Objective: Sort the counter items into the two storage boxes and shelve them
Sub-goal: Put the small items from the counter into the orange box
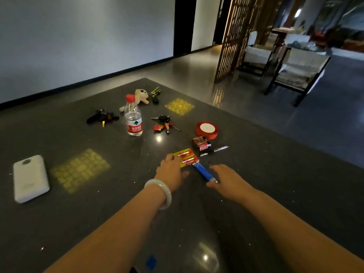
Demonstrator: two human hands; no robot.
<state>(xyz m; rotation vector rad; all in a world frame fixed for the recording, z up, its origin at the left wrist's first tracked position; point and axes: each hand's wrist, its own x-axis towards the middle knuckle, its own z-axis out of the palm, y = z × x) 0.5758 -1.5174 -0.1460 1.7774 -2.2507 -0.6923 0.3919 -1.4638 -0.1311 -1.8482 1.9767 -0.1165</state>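
The left hand (171,170), a pale bangle (160,191) on its wrist, reaches forward with its fingers resting on a yellow-and-red battery pack (187,157) that lies flat on the dark counter (98,203); whether the fingers curl round the pack's edge cannot be told. The right hand (226,179) lies low over the counter, fingers spread and relaxed, its thumb just beside the near end of a blue utility knife (203,171), which runs from under the pack toward that hand.

Just beyond the pack are a second, darker battery pack (201,143), one pen (214,150) and one roll of red ribbon (206,130). Farther out lie two bunches of keys (164,121) (102,116), one upright water bottle (133,117) holding a little water, one plush toy (140,96) and one small toy car (156,91). A white power bank (30,178) lies well apart, at the left.
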